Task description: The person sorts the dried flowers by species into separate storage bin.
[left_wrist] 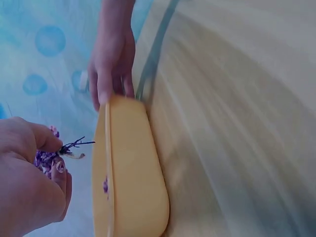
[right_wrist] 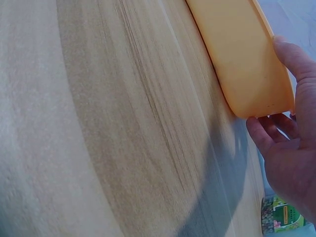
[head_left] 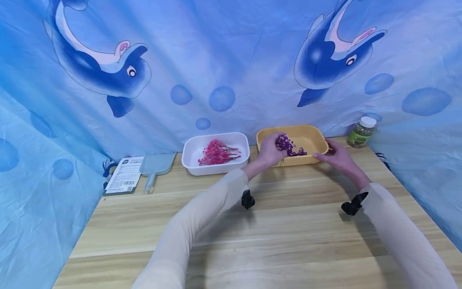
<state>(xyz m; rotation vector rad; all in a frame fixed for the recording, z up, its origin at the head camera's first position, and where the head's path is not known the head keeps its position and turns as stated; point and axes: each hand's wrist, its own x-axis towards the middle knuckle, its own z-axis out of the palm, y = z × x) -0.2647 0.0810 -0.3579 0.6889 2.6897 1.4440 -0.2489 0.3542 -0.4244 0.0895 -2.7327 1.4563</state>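
Observation:
My left hand (head_left: 270, 150) pinches a small bunch of purple dried flowers (head_left: 284, 143) above the left part of a yellow basin (head_left: 306, 138). In the left wrist view the thin stems stick out past the thumb and fingers of that hand (left_wrist: 29, 173). More purple flowers (head_left: 300, 152) lie inside the basin by its near wall. At the basin's right end, my right hand (head_left: 339, 156) grips the rim, thumb on the near side and fingers round the end, as the right wrist view (right_wrist: 291, 118) also shows.
Left of the basin stands a white basin (head_left: 191, 158) holding pink dried flowers (head_left: 218, 153). Farther left lie a light blue dustpan (head_left: 157, 164) and a printed sheet (head_left: 125, 175). A lidded jar (head_left: 361, 132) stands at the back right. A blue dolphin curtain (head_left: 245, 64) hangs behind the table.

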